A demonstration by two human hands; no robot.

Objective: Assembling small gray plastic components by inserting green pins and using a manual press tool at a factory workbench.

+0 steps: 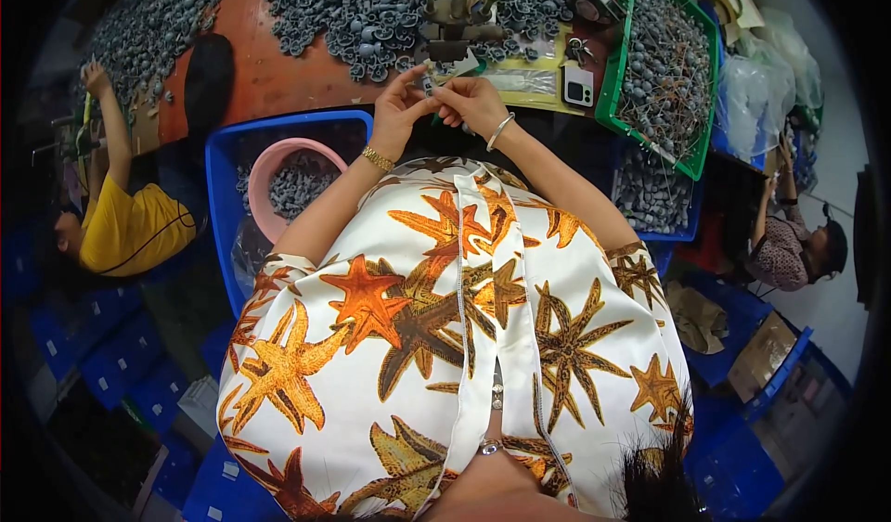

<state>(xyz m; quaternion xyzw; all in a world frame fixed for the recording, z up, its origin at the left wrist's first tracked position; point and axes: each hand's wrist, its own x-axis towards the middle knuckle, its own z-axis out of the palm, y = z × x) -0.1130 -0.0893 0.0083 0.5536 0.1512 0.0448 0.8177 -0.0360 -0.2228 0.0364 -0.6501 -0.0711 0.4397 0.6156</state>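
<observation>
My left hand (398, 112) and my right hand (473, 106) meet in front of a small bench machine (457, 21). Between their fingertips is a small grey part (429, 83), mostly covered by the fingers, so its exact shape does not show. The left thumb and forefinger close on it from one side, and the right thumb and fingers pinch from the other. Just beyond the fingertips sits the machine's metal base. Behind and around the machine a heap of grey moulded parts (357, 16), many of them ring- or hook-shaped, spreads over the reddish tabletop (288, 77).
At right a green crate (608, 104) holds grey ball-ended pieces, above a blue bin of grey parts (652, 188). A phone (577, 86) lies beside it. Left of me, a blue bin (223, 160) contains a pink tub (264, 183). Co-workers sit at both sides.
</observation>
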